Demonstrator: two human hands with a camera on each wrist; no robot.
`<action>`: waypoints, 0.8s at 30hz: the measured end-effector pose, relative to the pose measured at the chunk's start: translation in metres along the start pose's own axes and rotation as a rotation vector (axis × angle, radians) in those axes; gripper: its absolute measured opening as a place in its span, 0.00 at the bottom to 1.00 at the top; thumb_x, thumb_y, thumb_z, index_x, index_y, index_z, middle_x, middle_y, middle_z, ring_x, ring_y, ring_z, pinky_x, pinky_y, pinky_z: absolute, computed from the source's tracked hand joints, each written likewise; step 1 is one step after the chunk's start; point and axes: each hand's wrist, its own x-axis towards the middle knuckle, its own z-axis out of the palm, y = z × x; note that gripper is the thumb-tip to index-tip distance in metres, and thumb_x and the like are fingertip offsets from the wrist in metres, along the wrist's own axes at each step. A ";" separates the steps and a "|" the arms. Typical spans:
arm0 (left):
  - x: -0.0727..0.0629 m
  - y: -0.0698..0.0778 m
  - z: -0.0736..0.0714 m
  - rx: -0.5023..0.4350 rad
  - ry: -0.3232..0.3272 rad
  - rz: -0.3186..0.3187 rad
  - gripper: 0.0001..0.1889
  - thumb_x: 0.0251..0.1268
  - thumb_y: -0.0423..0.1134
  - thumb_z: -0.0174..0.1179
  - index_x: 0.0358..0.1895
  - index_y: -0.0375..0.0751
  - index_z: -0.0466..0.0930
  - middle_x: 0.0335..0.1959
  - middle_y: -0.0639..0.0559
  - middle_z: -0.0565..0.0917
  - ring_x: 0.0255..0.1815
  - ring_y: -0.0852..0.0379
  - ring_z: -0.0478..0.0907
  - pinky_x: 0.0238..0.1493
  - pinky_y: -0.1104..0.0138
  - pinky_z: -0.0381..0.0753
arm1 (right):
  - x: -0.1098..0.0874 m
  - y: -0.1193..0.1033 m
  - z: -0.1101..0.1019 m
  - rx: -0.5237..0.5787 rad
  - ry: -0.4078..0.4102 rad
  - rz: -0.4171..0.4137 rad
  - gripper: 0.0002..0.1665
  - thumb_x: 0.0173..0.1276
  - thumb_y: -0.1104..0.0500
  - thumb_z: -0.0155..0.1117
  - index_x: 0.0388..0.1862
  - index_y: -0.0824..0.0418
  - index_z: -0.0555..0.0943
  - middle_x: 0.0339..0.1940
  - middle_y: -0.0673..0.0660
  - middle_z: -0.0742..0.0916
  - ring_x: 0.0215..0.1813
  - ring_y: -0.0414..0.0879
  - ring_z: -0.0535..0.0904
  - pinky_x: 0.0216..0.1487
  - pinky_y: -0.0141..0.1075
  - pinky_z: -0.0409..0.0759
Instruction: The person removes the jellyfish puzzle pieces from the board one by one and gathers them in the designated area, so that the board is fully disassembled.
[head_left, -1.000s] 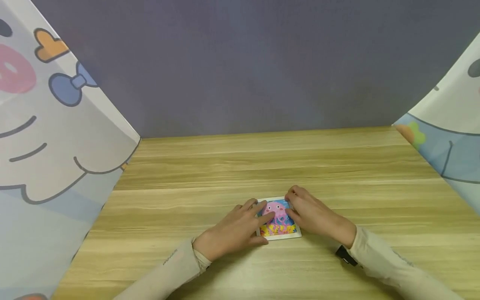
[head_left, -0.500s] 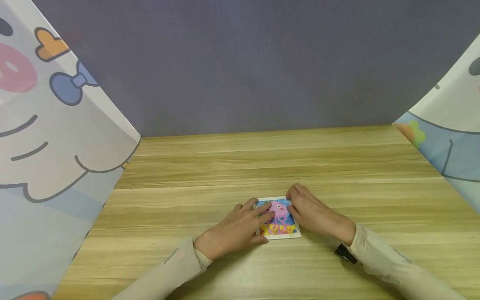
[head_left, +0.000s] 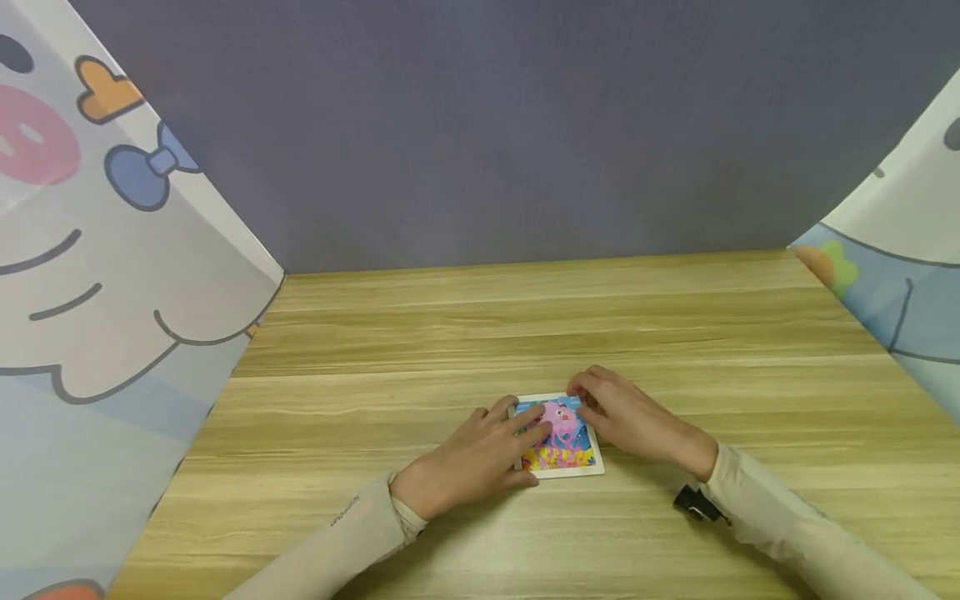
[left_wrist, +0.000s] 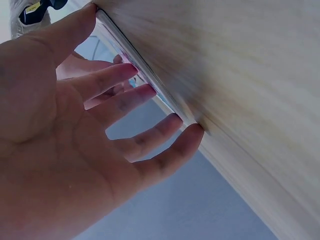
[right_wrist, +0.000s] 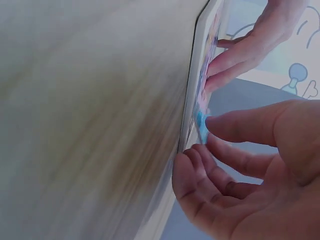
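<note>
A small square jigsaw puzzle (head_left: pixel 562 454) with a white border lies on the table in the head view, its picture a pink jellyfish over yellow plants. My left hand (head_left: pixel 472 458) rests across its left side, fingers spread, two fingertips on the picture and the thumb by the lower edge. At the top right corner, my right hand (head_left: pixel 637 425) pinches a blue corner piece (right_wrist: pixel 201 122) between thumb and fingers. In the right wrist view that piece tilts up from the white frame (right_wrist: pixel 192 85). The fingers partly hide the piece's outline.
The wood-grain table (head_left: pixel 375 333) stretches out around the puzzle. A grey-blue wall (head_left: pixel 480 133) stands behind, with cartoon-printed panels (head_left: pixel 150 275) on both sides. A black device (head_left: pixel 697 504) sits under the right wrist.
The right hand has shifted slightly at the top right corner, and the blue corner piece under its fingers now sits raised. Two left fingertips have slid a little right over the jellyfish.
</note>
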 end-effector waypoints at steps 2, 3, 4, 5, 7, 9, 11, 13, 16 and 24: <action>-0.001 0.001 0.000 0.008 0.008 0.007 0.36 0.68 0.61 0.58 0.76 0.55 0.63 0.75 0.47 0.65 0.71 0.41 0.65 0.54 0.51 0.79 | 0.002 0.002 -0.001 0.017 0.017 -0.007 0.07 0.67 0.69 0.64 0.43 0.61 0.80 0.35 0.49 0.80 0.36 0.40 0.74 0.36 0.33 0.77; -0.001 0.001 0.000 0.015 0.012 0.010 0.35 0.69 0.60 0.58 0.76 0.58 0.63 0.75 0.47 0.66 0.71 0.41 0.65 0.54 0.51 0.79 | 0.002 0.003 -0.002 0.029 0.024 -0.016 0.07 0.67 0.69 0.64 0.41 0.60 0.80 0.34 0.48 0.81 0.35 0.39 0.75 0.35 0.33 0.77; -0.001 0.001 0.001 0.026 0.016 0.015 0.34 0.69 0.60 0.58 0.76 0.61 0.63 0.75 0.47 0.66 0.70 0.41 0.65 0.53 0.51 0.79 | 0.003 0.004 -0.003 0.043 0.026 -0.024 0.07 0.67 0.69 0.64 0.40 0.59 0.79 0.32 0.48 0.81 0.35 0.39 0.75 0.34 0.32 0.78; -0.002 0.002 0.000 0.036 0.017 0.019 0.33 0.69 0.60 0.57 0.76 0.63 0.62 0.75 0.47 0.66 0.70 0.41 0.65 0.53 0.51 0.79 | 0.004 0.005 -0.004 0.058 0.024 -0.027 0.08 0.67 0.69 0.65 0.38 0.58 0.78 0.32 0.47 0.81 0.34 0.38 0.76 0.34 0.32 0.78; -0.002 0.002 0.000 0.059 0.018 0.026 0.32 0.70 0.59 0.57 0.76 0.67 0.63 0.75 0.46 0.66 0.70 0.40 0.65 0.52 0.51 0.79 | 0.005 0.007 -0.005 0.095 0.006 -0.040 0.08 0.67 0.70 0.64 0.38 0.58 0.77 0.31 0.47 0.82 0.34 0.37 0.77 0.34 0.32 0.79; -0.002 0.003 -0.001 0.072 0.009 0.025 0.31 0.71 0.59 0.56 0.75 0.68 0.63 0.75 0.46 0.65 0.71 0.39 0.64 0.53 0.50 0.79 | 0.006 0.010 -0.007 0.135 -0.020 -0.051 0.07 0.68 0.70 0.63 0.38 0.60 0.77 0.31 0.48 0.84 0.34 0.37 0.78 0.34 0.32 0.79; -0.003 0.003 -0.002 0.063 -0.001 0.021 0.30 0.72 0.59 0.55 0.75 0.68 0.63 0.76 0.46 0.64 0.71 0.38 0.64 0.55 0.49 0.78 | 0.006 0.011 -0.009 0.169 -0.042 -0.052 0.06 0.68 0.70 0.63 0.38 0.60 0.77 0.31 0.49 0.84 0.34 0.38 0.79 0.34 0.32 0.79; -0.002 0.004 -0.003 0.050 -0.011 0.017 0.30 0.72 0.59 0.55 0.76 0.68 0.62 0.76 0.46 0.63 0.72 0.37 0.63 0.56 0.48 0.78 | 0.005 0.013 -0.012 0.191 -0.054 -0.052 0.06 0.68 0.70 0.63 0.38 0.60 0.77 0.31 0.49 0.84 0.34 0.38 0.79 0.34 0.33 0.79; -0.002 0.004 -0.003 0.028 -0.018 0.014 0.30 0.72 0.58 0.55 0.76 0.67 0.61 0.77 0.46 0.62 0.73 0.35 0.62 0.57 0.46 0.77 | 0.004 0.013 -0.015 0.202 -0.061 -0.044 0.06 0.69 0.68 0.64 0.38 0.59 0.78 0.32 0.49 0.85 0.36 0.39 0.80 0.36 0.33 0.80; 0.000 0.006 -0.003 0.031 -0.016 0.012 0.31 0.72 0.58 0.55 0.76 0.68 0.61 0.76 0.46 0.63 0.72 0.37 0.62 0.57 0.48 0.77 | 0.005 0.013 -0.029 0.218 -0.023 0.001 0.06 0.69 0.67 0.64 0.38 0.57 0.78 0.33 0.49 0.85 0.38 0.41 0.81 0.39 0.36 0.82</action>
